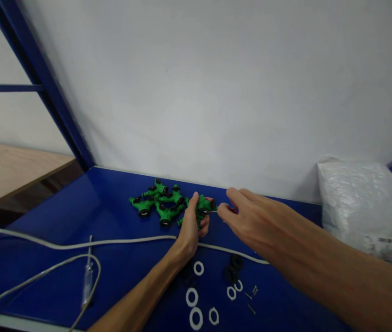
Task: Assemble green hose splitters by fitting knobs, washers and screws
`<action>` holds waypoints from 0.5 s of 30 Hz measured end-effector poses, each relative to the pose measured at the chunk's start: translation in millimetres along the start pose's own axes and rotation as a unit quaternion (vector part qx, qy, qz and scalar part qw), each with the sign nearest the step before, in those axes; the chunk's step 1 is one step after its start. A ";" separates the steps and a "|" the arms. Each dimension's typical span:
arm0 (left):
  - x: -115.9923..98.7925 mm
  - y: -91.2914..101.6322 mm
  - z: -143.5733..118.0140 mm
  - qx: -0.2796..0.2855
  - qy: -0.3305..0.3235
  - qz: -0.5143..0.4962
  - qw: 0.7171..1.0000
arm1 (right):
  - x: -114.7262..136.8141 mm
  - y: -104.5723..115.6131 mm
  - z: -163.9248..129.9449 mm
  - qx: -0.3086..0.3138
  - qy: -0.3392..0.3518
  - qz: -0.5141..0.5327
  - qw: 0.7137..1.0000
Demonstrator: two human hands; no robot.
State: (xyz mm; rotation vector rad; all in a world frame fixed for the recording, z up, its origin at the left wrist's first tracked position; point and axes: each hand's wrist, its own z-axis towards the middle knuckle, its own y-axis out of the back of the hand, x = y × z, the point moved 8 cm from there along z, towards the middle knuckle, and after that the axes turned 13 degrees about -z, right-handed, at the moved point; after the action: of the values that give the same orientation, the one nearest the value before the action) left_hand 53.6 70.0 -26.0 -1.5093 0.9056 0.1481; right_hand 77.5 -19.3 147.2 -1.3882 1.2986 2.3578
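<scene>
My left hand point(189, 227) is closed around a green Y-shaped hose splitter point(203, 203) with a black end, holding it over the blue shelf. My right hand point(246, 212) grips a screwdriver point(233, 209) with a reddish handle. Its thin shaft points left and meets the splitter near the black end; the exact contact spot is too small to make out. Just left of my left hand, several similar green splitters point(166, 213) with black fittings lie in a cluster. One more green piece shows below the held one, partly hidden by my fingers.
White rings point(192, 297), black rings point(231, 274) and small screws point(255, 290) lie in front of my hands. A pale cable point(126, 241) crosses the blue shelf point(119, 276). A clear-handled screwdriver point(88, 281) lies left. A white plastic bag point(361, 207) stands right, against the wall.
</scene>
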 end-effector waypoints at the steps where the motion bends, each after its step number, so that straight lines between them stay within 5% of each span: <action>1: 0.4 0.7 -0.1 -0.002 -0.001 0.003 1.000 | -0.4 0.9 0.7 0.004 -0.004 -0.006 1.000; 15: -0.4 6.2 -1.2 -0.043 0.004 0.024 0.999 | 5.3 -4.3 1.4 0.093 0.009 0.043 0.995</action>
State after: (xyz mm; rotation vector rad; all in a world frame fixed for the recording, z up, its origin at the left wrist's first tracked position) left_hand 49.1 69.8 -30.5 -1.5694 0.9519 0.2188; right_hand 75.6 -17.2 140.8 -1.3251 1.5691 2.2125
